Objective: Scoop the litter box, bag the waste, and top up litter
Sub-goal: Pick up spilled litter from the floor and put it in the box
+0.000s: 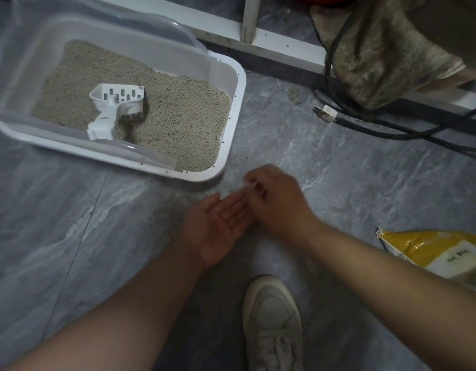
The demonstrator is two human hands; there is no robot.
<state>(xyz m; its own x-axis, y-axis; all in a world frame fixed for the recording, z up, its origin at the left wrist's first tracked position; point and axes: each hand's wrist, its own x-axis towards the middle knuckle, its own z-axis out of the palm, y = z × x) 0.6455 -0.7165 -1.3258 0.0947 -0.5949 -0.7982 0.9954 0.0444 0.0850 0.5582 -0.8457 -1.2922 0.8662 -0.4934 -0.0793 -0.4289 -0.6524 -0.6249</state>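
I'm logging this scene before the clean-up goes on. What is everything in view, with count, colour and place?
litter box: one, white with clear rim guard, upper left on the floor
litter: beige granules, filling the box
scoop: one, white, slotted, lying on the litter
litter bag: one, yellow and white, right edge on the floor
plug: one, white, on the floor
cables: black, upper right
cloth: one, dirty beige, upper right
frame: white, along the top
floor: grey, marbled
shoe: one, off-white, bottom centre
left hand: palm up, open
right hand: pinching a small pale thing, too blurred to name
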